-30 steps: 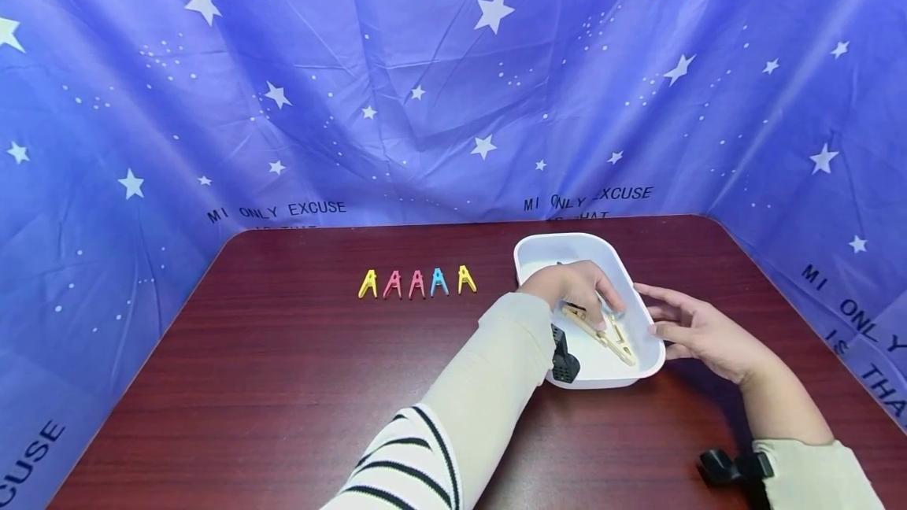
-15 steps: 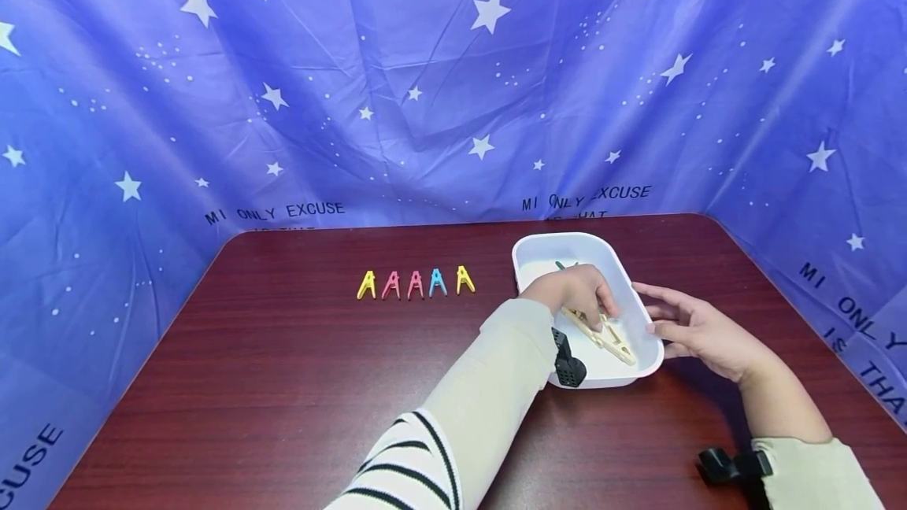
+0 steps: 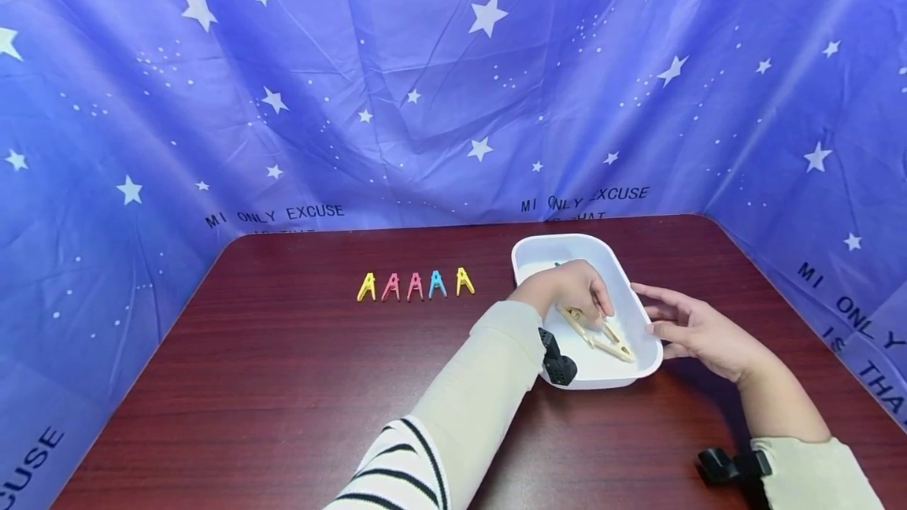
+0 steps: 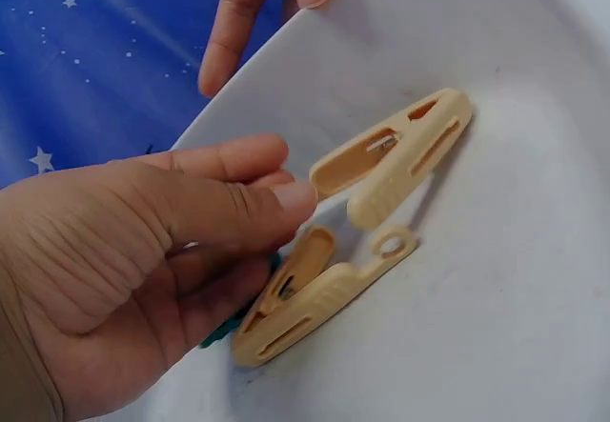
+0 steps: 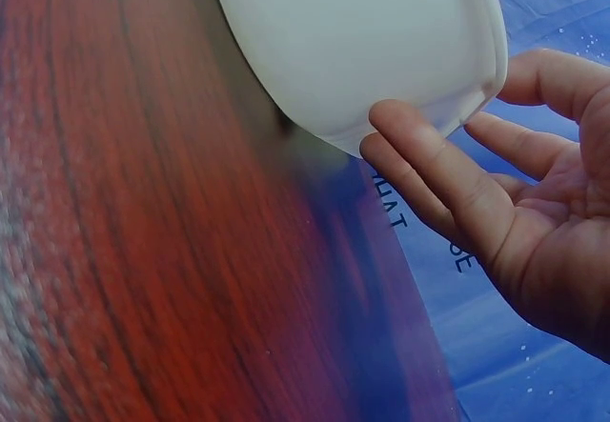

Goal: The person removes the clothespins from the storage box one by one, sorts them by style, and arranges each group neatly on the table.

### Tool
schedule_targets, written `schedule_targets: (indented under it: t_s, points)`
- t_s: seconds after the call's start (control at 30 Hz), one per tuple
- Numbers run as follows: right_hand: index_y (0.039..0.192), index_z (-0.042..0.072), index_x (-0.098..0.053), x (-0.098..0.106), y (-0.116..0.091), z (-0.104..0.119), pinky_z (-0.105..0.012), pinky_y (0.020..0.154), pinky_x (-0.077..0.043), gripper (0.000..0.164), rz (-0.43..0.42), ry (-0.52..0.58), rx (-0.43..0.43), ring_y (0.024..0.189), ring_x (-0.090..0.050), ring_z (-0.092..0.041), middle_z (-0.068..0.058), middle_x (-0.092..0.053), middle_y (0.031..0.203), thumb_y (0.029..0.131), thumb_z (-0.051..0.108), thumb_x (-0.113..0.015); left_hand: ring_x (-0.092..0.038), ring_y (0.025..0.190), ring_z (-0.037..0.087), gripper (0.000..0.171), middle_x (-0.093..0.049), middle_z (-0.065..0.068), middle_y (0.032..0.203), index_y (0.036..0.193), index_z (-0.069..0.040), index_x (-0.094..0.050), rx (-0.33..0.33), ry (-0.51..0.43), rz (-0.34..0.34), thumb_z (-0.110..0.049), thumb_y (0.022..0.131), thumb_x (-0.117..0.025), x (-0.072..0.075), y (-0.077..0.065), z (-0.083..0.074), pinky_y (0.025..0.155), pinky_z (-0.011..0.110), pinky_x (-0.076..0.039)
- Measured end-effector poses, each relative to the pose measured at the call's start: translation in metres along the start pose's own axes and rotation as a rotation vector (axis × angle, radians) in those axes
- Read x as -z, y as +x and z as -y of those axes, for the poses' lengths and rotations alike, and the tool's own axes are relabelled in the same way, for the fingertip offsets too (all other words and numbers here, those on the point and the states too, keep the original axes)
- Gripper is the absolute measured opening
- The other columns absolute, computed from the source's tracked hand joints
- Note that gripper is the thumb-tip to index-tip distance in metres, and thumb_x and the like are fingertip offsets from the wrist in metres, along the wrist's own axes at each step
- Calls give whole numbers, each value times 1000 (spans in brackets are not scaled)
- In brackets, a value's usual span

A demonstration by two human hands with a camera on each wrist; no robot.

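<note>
My left hand (image 3: 575,290) reaches down into a white plastic basin (image 3: 567,238). In the left wrist view its thumb and forefinger pinch the handle end of a beige clothespin (image 4: 443,146), which is tilted in the basin. Just below it lies a second beige clothespin (image 4: 305,319), partly covered by the hand. Behind the curled fingers a bit of something dark green (image 4: 219,334) shows. My right hand (image 3: 708,335) rests against the basin's outer right side, fingers spread and thumb at the wall; in the right wrist view its fingertips touch the basin's underside and edge.
Left of the basin, several small clothespins stand in a row on the dark red table (image 3: 283,384): yellow (image 3: 367,286), pink (image 3: 391,287), blue (image 3: 437,284) and another yellow (image 3: 464,282). A blue star-patterned cloth (image 3: 425,61) hangs around the table's back and sides.
My left fingers have taken hold of one beige clothespin, and it now sits at a different angle beside the other. My right hand has stayed at the basin's side.
</note>
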State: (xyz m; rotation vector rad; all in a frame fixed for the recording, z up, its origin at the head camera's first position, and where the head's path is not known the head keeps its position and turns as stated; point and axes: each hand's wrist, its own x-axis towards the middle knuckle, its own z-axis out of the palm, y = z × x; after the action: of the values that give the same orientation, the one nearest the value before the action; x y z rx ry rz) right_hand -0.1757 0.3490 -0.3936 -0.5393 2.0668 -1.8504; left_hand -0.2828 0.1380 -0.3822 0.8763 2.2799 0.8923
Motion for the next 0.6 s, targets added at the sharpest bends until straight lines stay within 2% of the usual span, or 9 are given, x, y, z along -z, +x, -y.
schedule_targets:
  t_s: [0.23, 0.43, 0.6]
  points:
    - [148, 15, -39, 1, 0, -2, -46, 71, -58, 56, 10, 6, 4, 99, -67, -23, -6, -64, 119, 97, -6, -50, -61, 72, -1, 14, -71, -9, 74, 88, -10, -79, -66, 22, -12, -3, 76, -83, 11, -8, 2, 68, 11, -49]
    - [148, 15, -38, 0, 2, -2, -46, 71, -58, 57, 12, -2, -3, 100, -67, -23, -7, -63, 119, 97, -6, -50, -63, 73, -1, 14, -71, -9, 71, 87, -8, -80, -83, -8, -60, -4, 74, -84, 22, -19, 6, 69, 12, -49]
    - [148, 16, -40, -1, 1, 0, -45, 71, -58, 57, 3, -7, -5, 99, -67, -23, -5, -64, 119, 96, -6, -51, -63, 74, -2, 12, -70, -11, 71, 87, -9, -80, -121, 16, -82, -6, 76, -84, 32, -29, 9, 71, 11, -48]
